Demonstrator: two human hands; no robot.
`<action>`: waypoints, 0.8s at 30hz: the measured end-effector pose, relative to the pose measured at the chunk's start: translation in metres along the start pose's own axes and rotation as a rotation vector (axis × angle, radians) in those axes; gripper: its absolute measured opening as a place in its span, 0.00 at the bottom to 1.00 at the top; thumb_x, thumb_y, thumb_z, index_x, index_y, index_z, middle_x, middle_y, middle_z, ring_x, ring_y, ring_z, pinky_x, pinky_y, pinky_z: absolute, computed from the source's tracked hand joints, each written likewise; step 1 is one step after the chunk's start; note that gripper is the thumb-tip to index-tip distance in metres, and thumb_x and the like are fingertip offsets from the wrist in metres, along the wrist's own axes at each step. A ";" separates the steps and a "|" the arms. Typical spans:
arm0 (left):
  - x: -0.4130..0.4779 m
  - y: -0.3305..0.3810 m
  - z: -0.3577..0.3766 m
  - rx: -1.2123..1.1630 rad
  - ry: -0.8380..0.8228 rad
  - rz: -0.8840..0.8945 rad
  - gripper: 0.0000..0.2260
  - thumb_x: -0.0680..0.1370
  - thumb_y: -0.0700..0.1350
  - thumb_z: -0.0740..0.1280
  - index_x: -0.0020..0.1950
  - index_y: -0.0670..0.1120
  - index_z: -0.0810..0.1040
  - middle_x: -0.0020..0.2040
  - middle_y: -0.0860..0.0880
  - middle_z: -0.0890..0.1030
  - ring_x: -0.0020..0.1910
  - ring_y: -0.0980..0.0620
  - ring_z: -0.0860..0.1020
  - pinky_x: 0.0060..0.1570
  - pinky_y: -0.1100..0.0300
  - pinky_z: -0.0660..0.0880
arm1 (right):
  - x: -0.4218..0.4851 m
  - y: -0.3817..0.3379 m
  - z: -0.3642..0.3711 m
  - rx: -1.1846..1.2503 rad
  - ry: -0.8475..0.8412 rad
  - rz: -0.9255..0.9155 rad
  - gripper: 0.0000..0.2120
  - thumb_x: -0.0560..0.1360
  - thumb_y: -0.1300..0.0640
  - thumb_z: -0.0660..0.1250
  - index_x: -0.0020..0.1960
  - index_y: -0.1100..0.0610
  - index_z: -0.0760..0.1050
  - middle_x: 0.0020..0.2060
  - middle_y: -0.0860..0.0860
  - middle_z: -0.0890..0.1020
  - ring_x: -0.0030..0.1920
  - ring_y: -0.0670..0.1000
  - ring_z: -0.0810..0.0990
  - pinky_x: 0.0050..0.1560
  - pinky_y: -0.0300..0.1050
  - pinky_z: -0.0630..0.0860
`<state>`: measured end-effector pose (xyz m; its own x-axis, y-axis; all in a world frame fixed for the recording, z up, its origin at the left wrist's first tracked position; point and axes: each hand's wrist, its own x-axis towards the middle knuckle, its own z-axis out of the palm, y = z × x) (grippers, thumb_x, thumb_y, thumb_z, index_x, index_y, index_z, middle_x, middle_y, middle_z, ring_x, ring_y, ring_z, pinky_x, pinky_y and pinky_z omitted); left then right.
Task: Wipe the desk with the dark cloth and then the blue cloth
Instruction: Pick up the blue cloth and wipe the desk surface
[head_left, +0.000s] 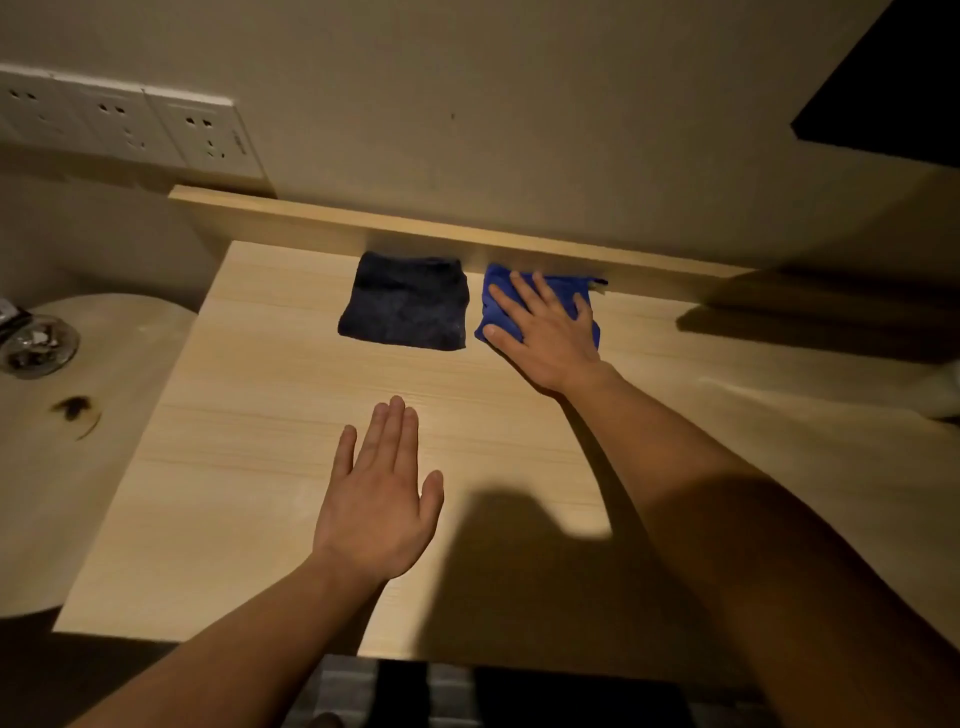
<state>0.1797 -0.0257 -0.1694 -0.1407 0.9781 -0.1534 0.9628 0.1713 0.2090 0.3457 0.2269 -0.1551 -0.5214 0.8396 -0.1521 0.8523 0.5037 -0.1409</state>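
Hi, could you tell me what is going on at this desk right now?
A person is at a wooden desk. Their right hand lies flat on the blue cloth near the back edge. The dark cloth sits folded beside it, untouched. The left hand is open over the bare desk.

A beige wall (519, 104) fills the top of the view. At ten o'clock, a row of white wall sockets (130, 124) is mounted on it. At two o'clock, a black angular shape (893, 88) cuts into the corner; what it is cannot be told. At nine o'clock sits a rounded pale wooden surface (78, 467) with a dark knot mark (75, 408). On its far left edge rests a clear glass dish (36, 345), contents unclear. At six o'clock, the dark floor (467, 696) shows.
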 end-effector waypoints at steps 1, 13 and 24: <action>0.000 0.000 -0.001 0.005 -0.009 -0.002 0.33 0.85 0.60 0.45 0.86 0.44 0.43 0.86 0.47 0.41 0.84 0.51 0.36 0.82 0.44 0.39 | -0.002 -0.001 0.002 -0.013 -0.014 0.000 0.34 0.81 0.28 0.43 0.84 0.37 0.46 0.86 0.44 0.49 0.85 0.52 0.44 0.80 0.71 0.46; -0.001 0.000 0.001 -0.015 0.003 -0.026 0.34 0.85 0.60 0.45 0.86 0.44 0.43 0.87 0.46 0.42 0.85 0.51 0.39 0.83 0.43 0.40 | -0.102 -0.034 0.021 0.028 -0.055 0.020 0.30 0.83 0.32 0.45 0.84 0.37 0.47 0.86 0.46 0.47 0.85 0.53 0.42 0.80 0.69 0.43; -0.002 -0.004 -0.001 -0.049 -0.020 0.004 0.34 0.85 0.60 0.44 0.86 0.43 0.45 0.87 0.44 0.44 0.85 0.48 0.41 0.82 0.41 0.41 | -0.257 -0.083 0.055 0.076 -0.074 -0.060 0.29 0.84 0.35 0.46 0.84 0.37 0.49 0.85 0.43 0.47 0.84 0.48 0.41 0.79 0.58 0.41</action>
<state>0.1764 -0.0280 -0.1693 -0.1316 0.9763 -0.1720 0.9509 0.1734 0.2565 0.4067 -0.0414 -0.1581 -0.5753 0.7898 -0.2129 0.8154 0.5334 -0.2248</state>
